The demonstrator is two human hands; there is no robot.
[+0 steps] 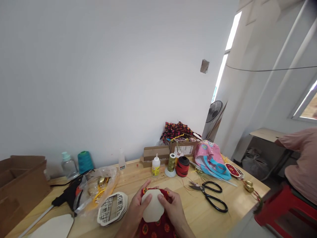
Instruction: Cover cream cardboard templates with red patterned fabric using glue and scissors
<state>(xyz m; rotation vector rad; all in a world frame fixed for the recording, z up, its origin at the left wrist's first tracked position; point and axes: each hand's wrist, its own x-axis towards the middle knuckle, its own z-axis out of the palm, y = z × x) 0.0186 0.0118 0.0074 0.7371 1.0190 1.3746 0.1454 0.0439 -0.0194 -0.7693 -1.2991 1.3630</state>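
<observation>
Both hands hold a flat cream-coloured shaped board (153, 206) over a piece of red patterned fabric (156, 227) at the near edge of the wooden table (237, 201). My left hand (135, 211) grips the board's left edge, thumb on top. My right hand (173, 208) grips its right edge, thumb pressed on the face. Red fabric wraps up around the board's top edge. Just left of my hands lies a stack of pale fretwork cut-out frames (112, 208).
Black scissors (210, 193) lie to the right. Behind are a glue bottle (156, 166), thread spools (182, 166), cardboard boxes (19, 185), a glue gun (68, 195), a plastic bag (99, 188) and pink fabric (209, 155). Another person (302, 165) sits at far right by a red stool (284, 208).
</observation>
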